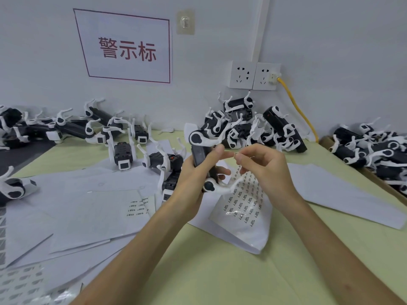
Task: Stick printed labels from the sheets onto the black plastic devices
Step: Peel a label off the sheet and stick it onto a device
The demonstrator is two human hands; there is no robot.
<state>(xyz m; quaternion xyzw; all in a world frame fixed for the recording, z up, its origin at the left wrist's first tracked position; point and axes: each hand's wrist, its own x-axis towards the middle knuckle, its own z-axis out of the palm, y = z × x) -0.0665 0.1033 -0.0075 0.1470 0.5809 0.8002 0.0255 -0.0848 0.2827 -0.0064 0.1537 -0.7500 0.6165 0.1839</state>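
Many devices (346,134) filled the cardboard box (374,177) at right; another pile (253,128) lay by the wall. My left hand (189,179) gripped one black device (198,153) above the label sheet (244,203), my right hand (268,170) pinching a small label (235,154) beside it.

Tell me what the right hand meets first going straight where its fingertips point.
Probably a raised fingertip of the left hand, just before the black device it grips; the right hand pinches a label. Depth is unclear.
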